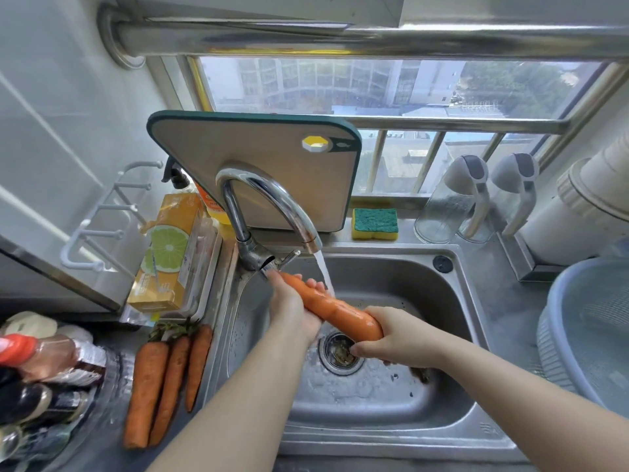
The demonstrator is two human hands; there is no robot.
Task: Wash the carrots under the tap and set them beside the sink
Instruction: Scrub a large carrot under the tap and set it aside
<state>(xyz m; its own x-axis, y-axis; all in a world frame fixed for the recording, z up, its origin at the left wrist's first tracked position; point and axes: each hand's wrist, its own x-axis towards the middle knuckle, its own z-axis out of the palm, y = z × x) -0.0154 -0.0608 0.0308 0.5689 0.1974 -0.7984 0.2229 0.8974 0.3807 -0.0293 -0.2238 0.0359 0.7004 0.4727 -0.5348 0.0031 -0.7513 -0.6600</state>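
Observation:
A wet orange carrot [335,310] lies slanted over the steel sink [456,301], just under the water running from the curved tap [269,195]. My left hand [292,304] cups its thin upper end, fingers curled round it. My right hand [394,338] grips the thick lower end above the drain [340,352]. Three more carrots [163,379] with stubs of green top lie side by side on the counter left of the sink.
A cutting board [272,165] leans behind the tap, a sponge [374,223] beside it. An orange box [170,253] and bottles [41,376] crowd the left counter. Two glass jugs [452,206] and a blue basin [592,335] stand at the right.

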